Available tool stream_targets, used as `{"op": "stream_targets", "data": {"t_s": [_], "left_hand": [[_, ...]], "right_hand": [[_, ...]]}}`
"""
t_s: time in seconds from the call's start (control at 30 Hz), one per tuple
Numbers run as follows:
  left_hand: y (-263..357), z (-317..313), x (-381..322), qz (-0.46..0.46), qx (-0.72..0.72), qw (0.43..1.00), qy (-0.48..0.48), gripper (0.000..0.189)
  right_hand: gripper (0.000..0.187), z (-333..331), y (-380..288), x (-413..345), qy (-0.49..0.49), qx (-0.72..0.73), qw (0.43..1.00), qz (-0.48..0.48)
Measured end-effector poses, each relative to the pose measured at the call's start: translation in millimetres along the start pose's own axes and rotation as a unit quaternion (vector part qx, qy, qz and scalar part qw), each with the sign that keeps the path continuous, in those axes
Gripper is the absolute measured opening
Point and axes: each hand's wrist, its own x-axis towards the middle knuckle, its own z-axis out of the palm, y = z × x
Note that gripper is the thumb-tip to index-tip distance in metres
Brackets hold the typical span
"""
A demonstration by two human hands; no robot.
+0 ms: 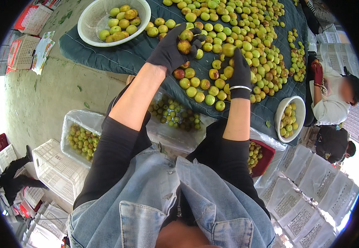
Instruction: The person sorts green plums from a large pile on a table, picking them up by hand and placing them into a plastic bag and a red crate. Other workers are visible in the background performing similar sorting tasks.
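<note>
My left hand [174,46], in a black glove, holds two jujubes; the brown-patched lower one [184,47] sits below a greener jujube [186,34]. A bracelet circles the wrist of my right hand [241,69], gloved the same way. Between its thumb and fingers is a yellow-green jujube [228,49], and another jujube [228,72] lies against the fingers. Both hands are just above a dark green quilted cover [105,59], where many loose green and reddish-brown jujubes [260,46] are spread. A small group of jujubes [199,96] lies nearest my body.
A white colander [84,26] with jujubes stands at upper left, a smaller white basket [303,119] at right. Below the cover's edge are plastic-lined containers [179,136] and a red tub [269,156]. White crates [55,167] stand left. Other people, one wearing red gloves [317,73], are nearby.
</note>
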Motion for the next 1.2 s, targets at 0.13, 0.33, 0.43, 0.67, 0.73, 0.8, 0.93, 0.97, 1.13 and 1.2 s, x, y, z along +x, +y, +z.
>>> {"op": "stream_targets", "data": {"t_s": [0.13, 0.33, 0.43, 0.67, 0.73, 0.8, 0.93, 0.97, 1.13, 1.2], "left_hand": [[-5.0, -1.1, -0.4, 0.006, 0.235, 0.971, 0.045, 0.05], [-51.8, 18.8, 2.0, -0.156, 0.138, 0.975, 0.084, 0.037], [-57.9, 27.3, 4.1, 0.019, 0.49, 0.872, -0.022, 0.045], [-32.7, 55.9, 11.6, -0.169, -0.099, 0.979, 0.052, 0.039], [-31.8, 58.6, 15.1, -0.137, -0.079, 0.986, 0.061, 0.04], [-30.8, 56.3, 20.0, -0.128, -0.078, 0.985, 0.087, 0.044], [-3.7, 52.0, 23.2, -0.123, -0.22, 0.966, 0.064, 0.052], [11.3, 52.8, 16.2, -0.091, -0.176, 0.98, 0.022, 0.049], [83.3, 55.5, -68.9, 0.076, -0.082, 0.981, 0.157, 0.045], [99.7, 41.8, -139.4, 0.146, -0.045, 0.972, 0.18, 0.045]], "right_hand": [[0.039, 0.1, -21.8, -19.4, 0.016, -0.05, 0.998, -0.021], [0.034, 48.3, -27.1, -32.9, 0.064, -0.16, 0.94, -0.294], [0.03, 52.9, -24.0, -40.6, -0.094, -0.181, 0.939, -0.277], [0.043, -0.2, -24.3, -15.4, -0.064, 0.054, 0.972, -0.219], [0.041, -15.7, -14.4, -8.5, -0.045, 0.093, 0.981, -0.165], [0.034, -30.1, -1.3, 0.8, -0.031, 0.197, 0.977, -0.073], [0.033, -45.1, 25.2, 20.4, -0.061, -0.152, 0.972, -0.171], [0.033, -44.4, 29.9, 25.7, -0.071, -0.128, 0.977, -0.156], [0.048, -45.0, 38.3, 42.1, -0.063, 0.018, 0.997, -0.032], [0.055, -44.7, 38.3, 34.4, -0.078, 0.068, 0.994, -0.019]]}}
